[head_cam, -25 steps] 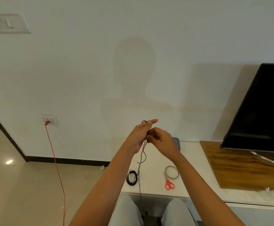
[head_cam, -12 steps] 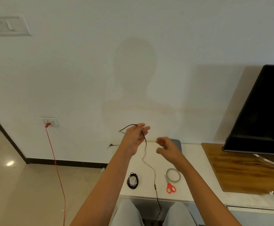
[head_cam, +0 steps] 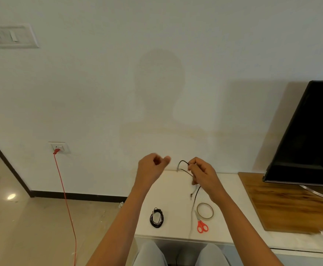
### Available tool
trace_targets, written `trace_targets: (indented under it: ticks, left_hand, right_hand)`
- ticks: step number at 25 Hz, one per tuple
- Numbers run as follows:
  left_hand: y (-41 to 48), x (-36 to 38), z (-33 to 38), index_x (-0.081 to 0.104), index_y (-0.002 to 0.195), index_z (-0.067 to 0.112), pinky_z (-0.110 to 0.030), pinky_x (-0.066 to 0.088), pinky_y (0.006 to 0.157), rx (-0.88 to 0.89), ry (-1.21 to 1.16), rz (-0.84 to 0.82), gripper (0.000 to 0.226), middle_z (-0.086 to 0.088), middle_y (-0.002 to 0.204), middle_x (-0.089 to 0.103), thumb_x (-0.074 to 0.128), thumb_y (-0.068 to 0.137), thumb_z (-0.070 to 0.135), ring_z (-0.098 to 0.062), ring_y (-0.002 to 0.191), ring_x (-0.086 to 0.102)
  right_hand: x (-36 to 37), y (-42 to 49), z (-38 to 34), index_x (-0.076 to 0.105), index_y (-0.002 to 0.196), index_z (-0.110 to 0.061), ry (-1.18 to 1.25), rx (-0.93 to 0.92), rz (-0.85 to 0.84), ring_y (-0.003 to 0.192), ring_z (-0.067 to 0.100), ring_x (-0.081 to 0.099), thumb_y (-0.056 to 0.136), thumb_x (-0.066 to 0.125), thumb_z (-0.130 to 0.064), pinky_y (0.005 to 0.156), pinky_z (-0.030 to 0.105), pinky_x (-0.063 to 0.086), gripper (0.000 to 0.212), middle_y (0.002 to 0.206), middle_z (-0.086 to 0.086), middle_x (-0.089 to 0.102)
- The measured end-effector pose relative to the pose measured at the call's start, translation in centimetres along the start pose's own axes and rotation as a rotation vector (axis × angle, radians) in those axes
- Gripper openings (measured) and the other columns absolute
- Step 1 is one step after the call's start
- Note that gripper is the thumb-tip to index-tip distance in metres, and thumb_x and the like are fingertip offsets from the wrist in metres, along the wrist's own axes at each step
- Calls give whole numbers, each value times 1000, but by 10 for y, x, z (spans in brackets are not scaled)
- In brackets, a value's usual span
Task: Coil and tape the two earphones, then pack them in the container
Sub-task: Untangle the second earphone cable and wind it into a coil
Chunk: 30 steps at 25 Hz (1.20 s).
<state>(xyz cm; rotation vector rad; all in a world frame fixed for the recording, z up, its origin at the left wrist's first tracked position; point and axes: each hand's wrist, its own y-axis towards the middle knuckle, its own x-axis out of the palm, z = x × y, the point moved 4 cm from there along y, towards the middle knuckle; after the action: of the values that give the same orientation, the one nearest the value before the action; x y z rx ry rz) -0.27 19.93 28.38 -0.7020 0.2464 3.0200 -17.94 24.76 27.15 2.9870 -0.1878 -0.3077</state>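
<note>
1. Swapped hands, basically: the loose earphone cable (head_cam: 183,161) was in the left hand (head_cam: 153,167) half a second back, and now the right hand (head_cam: 203,174) has it.
2. Right fingers (head_cam: 192,166) pinch the cable well above the red scissors (head_cam: 200,221). A short loop sticks out sideways, and the rest dangles down past the scissors and over the surface (head_cam: 174,198) edge.
3. Left fingers are curled up, thumb out, with nothing in them that I can see.
4. The coiled earphone (head_cam: 156,217) lies on the surface just left of the scissors. The tape roll (head_cam: 204,203) sits right behind the scissor blades.
5. My read: one earphone is wound, and the second is only being regripped to start its coil. Its taping and the packing aren't done yet. No container in view, it may be behind the hands.
</note>
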Motion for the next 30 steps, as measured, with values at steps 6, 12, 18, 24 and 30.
trace_targets:
  ticks: [6, 12, 18, 24, 30]
  left_hand:
    - [-13, 31, 18, 67, 100, 17, -28, 52, 86, 115, -121, -556, 33, 5, 83, 66, 50, 95, 45, -11, 82, 63]
    - [-4, -1, 8, 74, 72, 25, -22, 46, 77, 99, -24, -369, 29, 11, 85, 73, 61, 88, 45, -4, 83, 62]
    - [10, -41, 13, 63, 63, 17, -19, 31, 49, -82, -326, 37, 33, 4, 60, 50, 59, 92, 34, -11, 53, 37]
    - [-12, -5, 27, 69, 87, 13, -13, 24, 39, -217, -649, -443, 35, 0, 82, 73, 45, 98, 37, -3, 42, 27]
    - [-12, 10, 30, 71, 108, 18, -14, 39, 62, 116, -366, -341, 35, 11, 122, 66, 41, 101, 35, 5, 65, 57]
  right_hand:
    - [-1, 11, -24, 67, 79, -21, -296, -204, -17, 58, 5, 55, 92, 58, -21, 55, 17, 43, 16, 70, 0, 65]
    - [-33, 12, -10, 73, 76, -22, -354, -113, -69, 58, 11, 55, 80, 73, -34, 50, 17, 44, 12, 73, 3, 68]
    - [-45, 3, 4, 68, 77, -17, -302, -54, -39, 56, 7, 56, 91, 59, -16, 54, 16, 46, 16, 64, -1, 63]
    - [-16, 14, -23, 71, 82, -23, -510, -179, -43, 52, 7, 56, 89, 61, -33, 58, 32, 50, 15, 65, -2, 67]
    - [11, 14, -36, 75, 79, -20, -468, -112, -180, 61, 17, 62, 89, 59, -27, 64, 29, 49, 20, 62, -5, 67]
